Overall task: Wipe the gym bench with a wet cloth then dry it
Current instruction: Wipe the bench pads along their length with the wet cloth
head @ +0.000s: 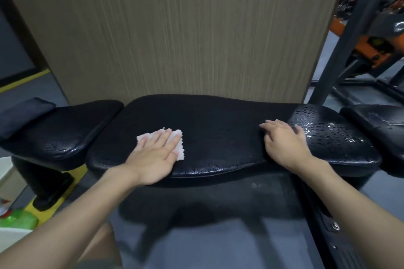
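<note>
The black padded gym bench (218, 133) runs across the view in front of me. Its right end glistens with water droplets. A small white cloth (177, 137) lies flat on the left-middle of the pad. My left hand (155, 155) presses on the cloth with straight fingers spread over it. My right hand (284, 144) rests on the pad to the right, fingers lightly bent, holding nothing. A separate black seat pad (65, 131) adjoins the bench on the left.
A tall wood-grain panel (185, 28) stands right behind the bench. A dark slanted metal frame (349, 35) and orange machine parts (371, 52) are at the right rear. A green object (17, 220) lies on the floor at the lower left, beside a yellow base.
</note>
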The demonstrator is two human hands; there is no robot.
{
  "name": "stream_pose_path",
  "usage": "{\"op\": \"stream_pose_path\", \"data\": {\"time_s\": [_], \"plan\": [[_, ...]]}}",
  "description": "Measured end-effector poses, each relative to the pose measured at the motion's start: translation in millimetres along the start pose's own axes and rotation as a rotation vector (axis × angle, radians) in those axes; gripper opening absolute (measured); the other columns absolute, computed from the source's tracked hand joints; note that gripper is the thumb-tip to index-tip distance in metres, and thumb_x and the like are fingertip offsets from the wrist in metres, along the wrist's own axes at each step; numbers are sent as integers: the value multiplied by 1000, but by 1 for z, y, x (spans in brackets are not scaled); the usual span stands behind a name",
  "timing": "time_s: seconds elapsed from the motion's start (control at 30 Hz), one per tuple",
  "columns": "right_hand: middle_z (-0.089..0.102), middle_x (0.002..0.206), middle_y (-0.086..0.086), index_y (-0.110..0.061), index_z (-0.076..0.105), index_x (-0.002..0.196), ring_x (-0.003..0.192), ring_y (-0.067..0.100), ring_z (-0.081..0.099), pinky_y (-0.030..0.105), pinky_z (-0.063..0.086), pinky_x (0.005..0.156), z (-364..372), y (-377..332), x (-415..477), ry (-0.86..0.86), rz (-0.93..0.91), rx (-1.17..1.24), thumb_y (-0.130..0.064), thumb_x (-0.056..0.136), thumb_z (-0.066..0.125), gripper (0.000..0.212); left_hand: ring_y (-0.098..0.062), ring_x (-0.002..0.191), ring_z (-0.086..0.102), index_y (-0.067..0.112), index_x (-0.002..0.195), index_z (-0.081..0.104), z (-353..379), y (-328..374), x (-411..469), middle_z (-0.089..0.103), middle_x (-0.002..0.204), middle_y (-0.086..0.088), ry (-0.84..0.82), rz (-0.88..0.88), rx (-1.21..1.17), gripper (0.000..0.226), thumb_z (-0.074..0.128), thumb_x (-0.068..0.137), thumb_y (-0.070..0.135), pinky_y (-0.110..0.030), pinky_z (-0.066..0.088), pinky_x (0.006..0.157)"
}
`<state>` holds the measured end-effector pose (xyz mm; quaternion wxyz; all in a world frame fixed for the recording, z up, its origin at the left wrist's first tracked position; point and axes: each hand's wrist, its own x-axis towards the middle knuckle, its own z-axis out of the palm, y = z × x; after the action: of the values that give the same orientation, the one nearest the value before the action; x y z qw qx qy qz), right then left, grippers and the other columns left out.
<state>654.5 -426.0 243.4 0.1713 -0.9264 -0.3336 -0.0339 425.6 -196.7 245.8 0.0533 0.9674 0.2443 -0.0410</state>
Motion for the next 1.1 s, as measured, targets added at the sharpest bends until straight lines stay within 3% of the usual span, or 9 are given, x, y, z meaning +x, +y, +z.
{"op": "stream_pose_path", "data": {"time_s": [0.2, 0.43, 0.57, 0.67, 0.77, 0.83, 0.97, 1.03, 1.1], "plan": [[39, 157, -4, -27, 55, 139, 149, 19, 24, 53, 9, 120, -13, 69, -13, 37, 138, 30, -10, 94, 38, 50, -10, 149, -17, 35, 155, -7, 2, 87, 22, -14, 164, 8, -26, 205, 11, 56, 11, 103, 40, -41, -9, 121], [57, 142, 3, -13, 66, 125, 146, 20, 32, 47, 18, 121, -23, 108, -36, 258, 189, 169, 12, 79, 39, 60, -17, 150, -16, 30, 157, -4, 11, 200, 52, -12, 165, 1, -17, 432, 54, 58, 14, 103, 37, -44, -11, 120], [55, 144, 9, -6, 65, 127, 147, 21, 32, 28, 17, 120, -27, 126, -55, 294, 254, 346, 16, 83, 34, 58, -22, 151, -12, 28, 157, -2, 15, 264, 69, -9, 165, -2, -10, 529, 77, 59, 17, 102, 38, -48, -9, 120], [54, 145, 10, -10, 62, 132, 145, 17, 34, 20, 23, 112, -30, 123, -63, 303, 279, 440, 7, 91, 38, 50, -20, 151, -10, 28, 157, 1, 15, 291, 79, -7, 166, -2, -29, 559, 57, 59, 18, 101, 38, -48, -8, 120], [55, 144, 6, -20, 60, 134, 139, 17, 44, 18, 33, 101, -33, 107, -60, 304, 219, 450, -7, 98, 43, 42, -15, 151, -9, 26, 158, 2, 3, 282, 79, -5, 166, -2, -70, 596, -140, 61, 25, 101, 33, -42, -7, 121], [53, 145, 2, -20, 55, 139, 139, 18, 43, 23, 33, 104, -32, 86, -53, 217, 100, 428, -17, 102, 42, 39, -16, 152, -4, 28, 157, 7, -8, 251, 78, -2, 166, -1, -40, 540, -232, 61, 28, 100, 29, -45, -1, 122], [47, 147, 1, -19, 40, 149, 140, 23, 35, 37, 24, 112, -3, 52, -41, 153, -121, -100, -40, 100, 8, 61, -25, 151, 5, 38, 153, 15, -15, 162, 72, 6, 165, 3, -57, 272, 47, 53, 26, 101, 38, -64, 15, 113], [43, 152, 0, -20, 35, 153, 143, 22, 30, 37, 19, 113, 4, 45, -40, 145, -120, -203, -43, 95, -1, 71, -19, 152, 2, 39, 155, 15, -15, 138, 73, 5, 165, 9, -122, 259, -20, 52, 25, 104, 37, -63, 8, 116], [40, 154, -1, -21, 33, 153, 144, 21, 28, 36, 16, 115, 6, 41, -42, 117, -152, -232, -44, 94, -2, 73, -14, 151, 6, 30, 155, 22, -18, 128, 78, 12, 164, 9, -119, 301, -181, 56, 33, 102, 20, -55, 5, 120]]}}
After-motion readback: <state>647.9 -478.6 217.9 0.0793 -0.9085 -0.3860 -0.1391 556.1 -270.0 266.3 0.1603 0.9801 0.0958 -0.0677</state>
